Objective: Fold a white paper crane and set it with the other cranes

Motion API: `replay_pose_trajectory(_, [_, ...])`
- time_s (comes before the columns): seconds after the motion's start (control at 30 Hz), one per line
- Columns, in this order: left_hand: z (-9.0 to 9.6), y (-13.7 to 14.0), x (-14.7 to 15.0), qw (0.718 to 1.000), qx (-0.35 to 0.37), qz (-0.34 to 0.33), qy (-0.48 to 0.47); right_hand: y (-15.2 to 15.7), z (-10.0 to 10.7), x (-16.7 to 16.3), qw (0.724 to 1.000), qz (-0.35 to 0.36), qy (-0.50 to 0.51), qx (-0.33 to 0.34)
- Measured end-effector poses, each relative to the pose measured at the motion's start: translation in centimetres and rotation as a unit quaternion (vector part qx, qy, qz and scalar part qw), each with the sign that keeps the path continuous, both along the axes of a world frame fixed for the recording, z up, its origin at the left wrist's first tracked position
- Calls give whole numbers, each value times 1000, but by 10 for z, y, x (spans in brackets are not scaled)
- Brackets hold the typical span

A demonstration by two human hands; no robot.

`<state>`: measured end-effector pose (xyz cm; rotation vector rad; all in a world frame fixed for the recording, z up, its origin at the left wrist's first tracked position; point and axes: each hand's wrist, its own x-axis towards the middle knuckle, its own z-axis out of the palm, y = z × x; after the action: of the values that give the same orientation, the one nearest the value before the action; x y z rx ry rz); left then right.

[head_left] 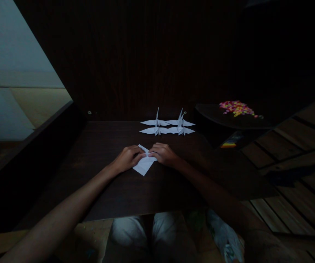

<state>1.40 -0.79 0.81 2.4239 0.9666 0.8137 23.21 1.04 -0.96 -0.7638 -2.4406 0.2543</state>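
A partly folded sheet of white paper [143, 168] lies on the dark wooden desk, one corner pointing toward me. My left hand [130, 157] grips its left side, thumb and fingers closed together on the paper. From the right, my right hand [165, 153] pinches the paper near its middle, its fingertips almost meeting those of the left. Both hands hide parts of the folds. Just beyond them stand several white folded paper cranes [168, 128], close together with wings touching or overlapping.
At the right, a dark rounded shelf [209, 111] bears a heap of small pink, red and yellow pieces [238, 108]. A rainbow-striped item [228, 145] sits beneath it. A dark panel [135, 54] rises behind the desk [113, 201], and a raised side board [28, 160] borders the left.
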Motion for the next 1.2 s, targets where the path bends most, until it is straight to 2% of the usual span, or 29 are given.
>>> replay_pose_trajectory(0.13, [-5,0,3,1000,29,-2,7,0,0,-1,1000,2,-6,17])
replay_pose_trajectory(0.4, [-3,1,4,999,35,-13,17,-2,0,-3,999,8,-4,42])
replay_pose_trajectory(0.8, [-2,0,3,998,45,-29,13,-5,4,-7,997,7,78,-25])
replay_pose_trajectory(0.97, [0,-1,4,999,35,-22,2,-3,9,-1,994,5,78,-73])
replay_pose_trajectory(1.2, [1,-2,6,999,26,-15,13,-1,6,-1,999,-1,47,-9])
